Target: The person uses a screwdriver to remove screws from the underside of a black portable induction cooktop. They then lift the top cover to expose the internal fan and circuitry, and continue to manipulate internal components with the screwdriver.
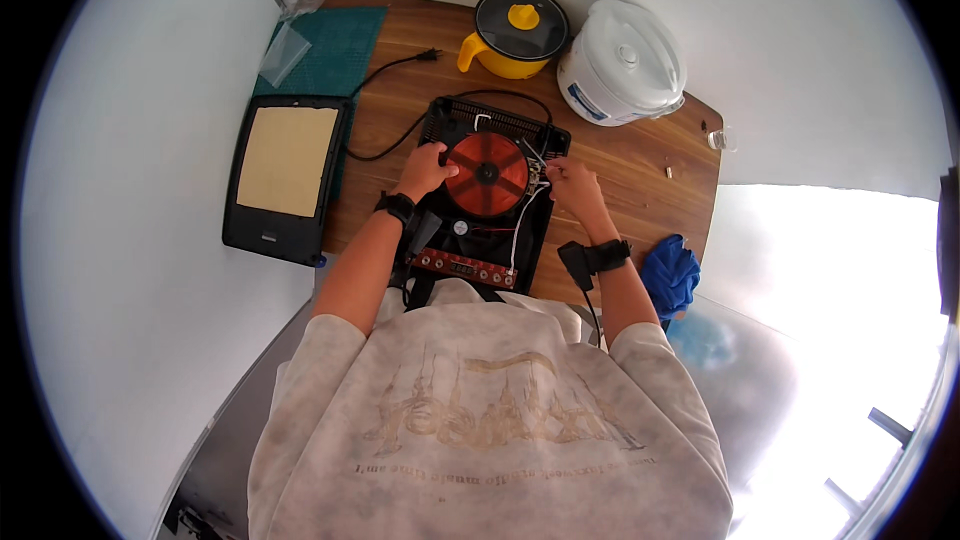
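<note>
An opened induction cooker base (pixel 478 262) lies on the table in front of me, its insides bare. A round copper-red induction coil (pixel 502 152) sits in it, crossed by dark spokes with a black centre. My left hand (pixel 427 171) grips the coil's left edge, thumb over the rim. On the other side, my right hand (pixel 574 184) is closed in a pinch beside the coil, at the white wires (pixel 521 225) and small parts there; what lies between its fingertips is too small to make out. A red circuit board (pixel 466 268) runs along the base's near edge.
The cooker's black-framed top panel (pixel 288 162) rests at left, partly on a green cutting mat (pixel 345 40). Behind are a black power cord (pixel 385 66), a yellow lidded pot (pixel 521 30) and a white lidded container (pixel 625 65). A blue cloth (pixel 670 275) hangs at the right edge.
</note>
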A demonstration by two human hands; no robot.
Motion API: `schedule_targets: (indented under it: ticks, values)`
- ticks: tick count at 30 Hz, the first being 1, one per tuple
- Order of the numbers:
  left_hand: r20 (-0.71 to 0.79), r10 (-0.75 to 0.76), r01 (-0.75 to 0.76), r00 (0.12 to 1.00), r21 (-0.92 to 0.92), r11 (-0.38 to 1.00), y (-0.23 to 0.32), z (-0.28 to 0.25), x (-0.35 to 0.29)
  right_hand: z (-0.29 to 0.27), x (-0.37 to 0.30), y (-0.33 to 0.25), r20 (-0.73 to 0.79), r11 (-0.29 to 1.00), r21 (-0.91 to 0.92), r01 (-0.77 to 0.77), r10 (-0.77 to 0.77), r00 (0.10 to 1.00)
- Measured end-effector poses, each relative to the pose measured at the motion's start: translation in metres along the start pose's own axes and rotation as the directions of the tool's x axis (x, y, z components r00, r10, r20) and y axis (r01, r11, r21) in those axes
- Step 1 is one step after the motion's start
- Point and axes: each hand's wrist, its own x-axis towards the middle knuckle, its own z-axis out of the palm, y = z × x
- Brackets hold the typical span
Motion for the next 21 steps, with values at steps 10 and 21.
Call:
schedule_targets:
  ticks: [10,21]
  values:
    - [0.023,-0.044,0.043,0.999,0.012,0.999,0.002,0.0,0.001,0.002,-0.003,-0.001,0.014,1.0,-0.018,0.008,-0.007,1.0]
    - [0.023,-0.024,0.024,0.999,0.008,1.0,0.001,-0.001,0.001,0.003,0.001,-0.011,-0.047,0.938,-0.294,0.185,-0.207,0.977]
